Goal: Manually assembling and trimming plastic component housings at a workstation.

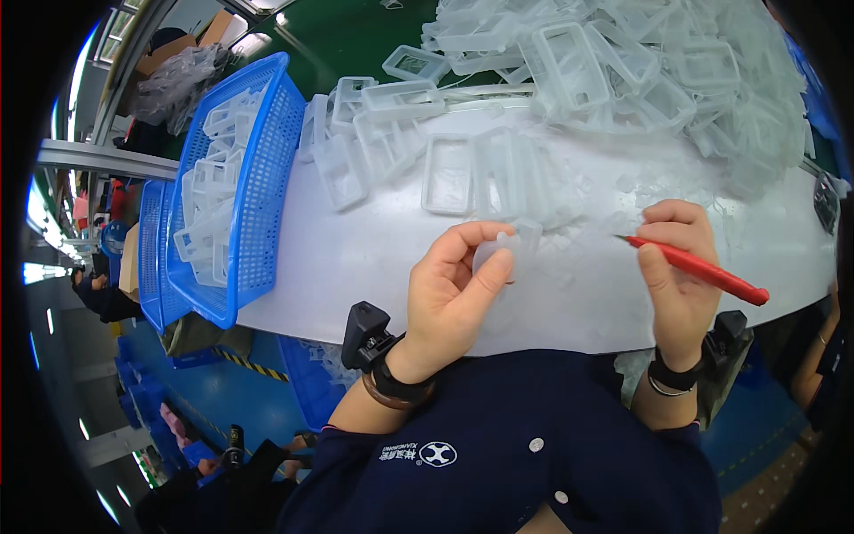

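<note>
Translucent plastic piece (488,250) pinched in fingers of left hand (452,298), above tabletop (356,285); fingers of right hand (680,276) closed round red pointed tool (703,269), tip apart. Looks partway: parts (212,227) in blue basket (267,182) probably done, large heap (623,76) left.

White table (356,258): translucent plastic frames (509,178), many heaped.

Navy shirt (485,409), white buttons (536,444), black wrist straps (402,386).
</note>
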Demonstrator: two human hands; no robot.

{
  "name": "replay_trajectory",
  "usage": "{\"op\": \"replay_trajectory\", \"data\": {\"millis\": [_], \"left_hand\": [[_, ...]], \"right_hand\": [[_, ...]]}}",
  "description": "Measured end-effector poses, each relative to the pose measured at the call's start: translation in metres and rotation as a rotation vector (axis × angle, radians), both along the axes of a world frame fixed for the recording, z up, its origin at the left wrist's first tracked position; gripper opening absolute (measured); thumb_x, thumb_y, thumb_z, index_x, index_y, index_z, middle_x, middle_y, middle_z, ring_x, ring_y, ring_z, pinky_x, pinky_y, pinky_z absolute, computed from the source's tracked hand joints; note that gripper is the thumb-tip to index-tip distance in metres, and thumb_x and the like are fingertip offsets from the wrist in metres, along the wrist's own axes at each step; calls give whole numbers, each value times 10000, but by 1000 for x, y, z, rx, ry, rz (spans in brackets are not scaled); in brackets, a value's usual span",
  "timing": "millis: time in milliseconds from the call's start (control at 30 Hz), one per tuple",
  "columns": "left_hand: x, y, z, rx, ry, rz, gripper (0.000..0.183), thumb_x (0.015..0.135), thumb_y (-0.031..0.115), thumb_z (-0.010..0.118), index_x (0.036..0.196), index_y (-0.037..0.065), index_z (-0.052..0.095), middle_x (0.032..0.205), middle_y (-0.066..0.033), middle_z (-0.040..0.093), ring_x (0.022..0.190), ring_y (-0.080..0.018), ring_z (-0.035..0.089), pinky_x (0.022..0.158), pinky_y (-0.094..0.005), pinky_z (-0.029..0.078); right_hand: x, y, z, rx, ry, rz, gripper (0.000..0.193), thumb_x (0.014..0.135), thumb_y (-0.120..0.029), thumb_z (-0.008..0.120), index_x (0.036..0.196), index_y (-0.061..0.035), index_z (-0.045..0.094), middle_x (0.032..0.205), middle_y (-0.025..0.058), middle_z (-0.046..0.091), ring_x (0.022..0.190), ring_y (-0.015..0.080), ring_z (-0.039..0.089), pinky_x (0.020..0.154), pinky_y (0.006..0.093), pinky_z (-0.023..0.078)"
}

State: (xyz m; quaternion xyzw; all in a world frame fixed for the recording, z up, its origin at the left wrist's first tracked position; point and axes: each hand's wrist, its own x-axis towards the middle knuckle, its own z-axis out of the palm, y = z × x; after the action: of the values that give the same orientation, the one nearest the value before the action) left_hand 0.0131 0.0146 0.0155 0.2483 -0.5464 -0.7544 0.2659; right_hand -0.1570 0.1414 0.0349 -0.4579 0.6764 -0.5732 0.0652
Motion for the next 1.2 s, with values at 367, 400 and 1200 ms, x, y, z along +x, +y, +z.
{"op": "replay_trajectory", "data": {"millis": [367, 400, 1200], "left_hand": [[5, 9, 14, 112, -8, -147, 240, 879, 76, 510, 1091, -35, 510, 889, -20, 549, 750, -46, 489, 663, -187, 418], [5, 9, 13, 107, 3, -140, 239, 881, 79, 508, 1091, -34, 511, 880, -17, 549, 742, -44, 486, 656, -184, 413], [3, 5, 13, 101, -13, -114, 224, 882, 116, 517, 1066, -12, 526, 889, -25, 562, 768, -53, 498, 693, -210, 421]], "right_hand": [[32, -31, -13, -169, -358, 320, 105, 756, -61, 649, 846, -14, 625, 810, 85, 589, 711, 167, 545, 620, 259, 422], [32, -32, -13, -163, -351, 325, 104, 757, -60, 647, 848, -14, 625, 800, 82, 589, 705, 165, 545, 618, 258, 422], [-16, -23, -15, -59, -17, -107, 99, 759, -61, 631, 822, 2, 588, 891, 146, 615, 797, 293, 588, 704, 331, 458]]}}
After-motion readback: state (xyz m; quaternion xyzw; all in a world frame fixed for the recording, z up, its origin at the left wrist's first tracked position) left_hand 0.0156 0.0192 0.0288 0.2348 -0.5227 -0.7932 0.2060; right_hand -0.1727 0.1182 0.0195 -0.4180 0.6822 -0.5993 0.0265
